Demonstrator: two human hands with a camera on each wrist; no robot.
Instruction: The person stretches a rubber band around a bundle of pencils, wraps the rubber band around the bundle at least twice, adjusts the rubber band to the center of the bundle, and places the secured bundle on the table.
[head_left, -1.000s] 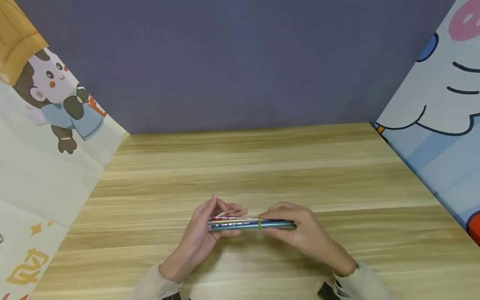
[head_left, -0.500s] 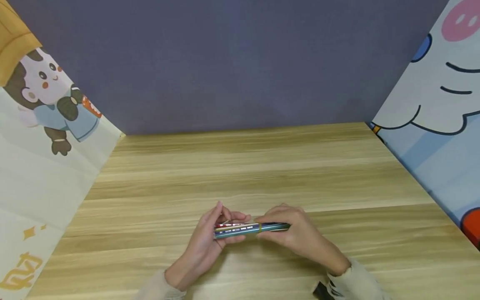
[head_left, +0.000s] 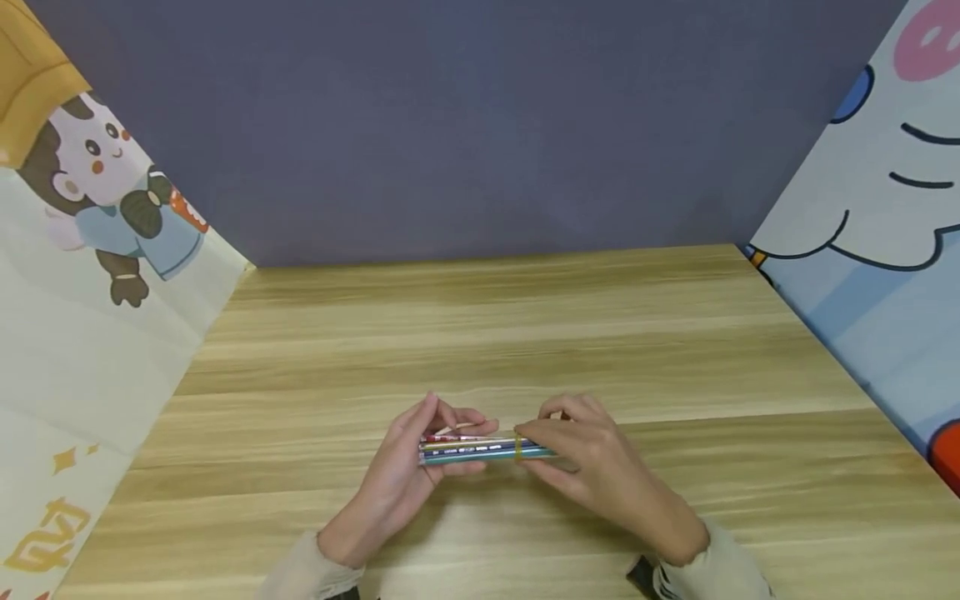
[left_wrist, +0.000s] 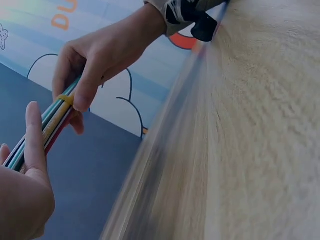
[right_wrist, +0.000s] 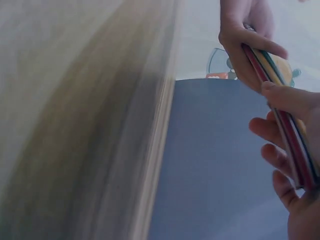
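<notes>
A bundle of slim pencils (head_left: 472, 451) in teal, dark blue, gold and red lies level between my hands, held above the table. Around its right part runs a yellow rubber band (head_left: 518, 447), also visible in the left wrist view on the pencils (left_wrist: 52, 121). My left hand (head_left: 405, 462) cradles the left end, thumb on one side and fingers on the other. My right hand (head_left: 596, 454) holds the right part, with thumb and fingertips at the band. In the right wrist view its thumb lies across the pencils (right_wrist: 292, 142); the right hand hides their far end in the head view.
The wood-grain table (head_left: 480, 333) stretches beneath and beyond both hands. A dark grey-blue panel (head_left: 480, 125) closes off the back. Printed cartoon panels stand at the left (head_left: 67, 358) and right (head_left: 892, 292).
The fingers of my right hand have shifted on the bundle, with knuckles lifting and fingertips now at the rubber band. My left hand keeps its hold; the bundle dipped slightly, then rose again.
</notes>
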